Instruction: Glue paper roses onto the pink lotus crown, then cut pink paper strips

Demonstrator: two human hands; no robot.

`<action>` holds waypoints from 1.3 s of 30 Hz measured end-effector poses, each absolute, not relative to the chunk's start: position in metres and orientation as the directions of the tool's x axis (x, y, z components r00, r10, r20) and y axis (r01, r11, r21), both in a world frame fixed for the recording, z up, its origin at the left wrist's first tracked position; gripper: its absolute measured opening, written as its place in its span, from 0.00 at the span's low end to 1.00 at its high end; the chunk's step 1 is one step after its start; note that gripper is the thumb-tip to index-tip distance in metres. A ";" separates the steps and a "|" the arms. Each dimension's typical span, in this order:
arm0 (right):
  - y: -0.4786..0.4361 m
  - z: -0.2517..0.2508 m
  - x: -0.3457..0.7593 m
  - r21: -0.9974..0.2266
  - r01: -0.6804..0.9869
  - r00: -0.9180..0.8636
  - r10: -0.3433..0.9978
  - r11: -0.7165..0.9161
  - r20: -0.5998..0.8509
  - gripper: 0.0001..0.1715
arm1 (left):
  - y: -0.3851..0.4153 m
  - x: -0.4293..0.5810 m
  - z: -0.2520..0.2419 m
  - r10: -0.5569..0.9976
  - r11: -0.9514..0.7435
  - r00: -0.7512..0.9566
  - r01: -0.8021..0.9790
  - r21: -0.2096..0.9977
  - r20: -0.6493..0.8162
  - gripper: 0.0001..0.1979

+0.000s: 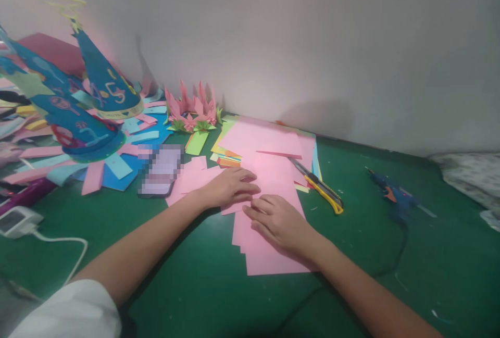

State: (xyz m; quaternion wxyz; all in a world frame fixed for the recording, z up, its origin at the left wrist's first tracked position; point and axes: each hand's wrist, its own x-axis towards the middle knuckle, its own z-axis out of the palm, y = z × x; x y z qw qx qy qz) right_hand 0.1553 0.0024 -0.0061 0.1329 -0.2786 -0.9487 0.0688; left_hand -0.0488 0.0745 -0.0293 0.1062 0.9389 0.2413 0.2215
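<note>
Pink paper sheets overlap one another on the green table in front of me. My left hand lies on the pink paper with its fingers stretched to the right. Just below and right of it, my right hand rests flat on the sheets, fingers pointing left. The fingertips of both hands are close together, and neither hand grips anything I can see. A yellow utility knife lies to the right, its blade end over the paper. Smaller pink paper pieces sit beside my left hand.
Blue paper cone hats with pink and light-blue strips stand at left. A pink paper crown sits by the wall. A phone lies left of the paper. A blue glue gun with a cord is on the right, and a white charger at left.
</note>
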 end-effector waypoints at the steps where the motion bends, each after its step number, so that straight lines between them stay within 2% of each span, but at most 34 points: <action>1: 0.003 -0.007 0.150 -0.191 0.493 -0.825 0.525 0.849 0.207 0.19 | 0.075 -0.049 -0.030 0.498 -0.862 0.784 0.402 0.309 0.370 0.13; 6: 0.004 -0.011 0.119 -0.129 0.374 -0.901 0.393 0.918 0.187 0.19 | 0.075 -0.048 -0.032 0.505 -0.859 0.784 0.414 0.302 0.360 0.12; 10: 0.004 -0.011 0.108 -0.136 0.355 -0.910 0.375 0.925 0.179 0.19 | 0.075 -0.050 -0.033 0.516 -0.852 0.789 0.431 0.298 0.335 0.12; 15: -0.001 -0.005 0.131 -0.264 0.472 -0.835 0.523 0.841 0.171 0.19 | 0.073 -0.050 -0.030 0.524 -0.847 0.785 0.439 0.301 0.330 0.13; 18: -0.003 -0.005 0.160 -0.294 0.573 -0.750 0.634 0.765 0.190 0.17 | 0.073 -0.049 -0.030 0.527 -0.846 0.777 0.441 0.301 0.344 0.13; 23: 0.002 -0.008 0.210 -0.236 0.742 -0.557 0.773 0.627 0.302 0.16 | 0.072 -0.049 -0.028 0.501 -0.864 0.788 0.431 0.261 0.358 0.13; 26: 0.008 -0.009 0.231 -0.172 0.812 -0.458 0.791 0.558 0.406 0.16 | 0.067 -0.047 -0.025 0.492 -0.869 0.796 0.423 0.257 0.354 0.12; 30: 0.020 -0.015 0.247 -0.114 0.916 -0.273 0.807 0.384 0.523 0.19 | 0.061 -0.042 -0.021 0.515 -0.855 0.774 0.435 0.282 0.368 0.12; 34: 0.030 -0.025 0.256 -0.075 0.955 -0.223 0.863 0.286 0.454 0.23 | 0.058 -0.038 -0.019 0.493 -0.864 0.790 0.397 0.308 0.365 0.11; 37: 0.032 -0.029 0.259 -0.112 0.947 -0.233 0.887 0.300 0.398 0.24 | 0.058 -0.039 -0.021 0.507 -0.859 0.784 0.423 0.290 0.359 0.11; 39: 0.031 -0.029 0.261 -0.140 0.949 -0.213 0.901 0.283 0.377 0.25 | 0.059 -0.040 -0.022 0.533 -0.844 0.772 0.460 0.275 0.347 0.16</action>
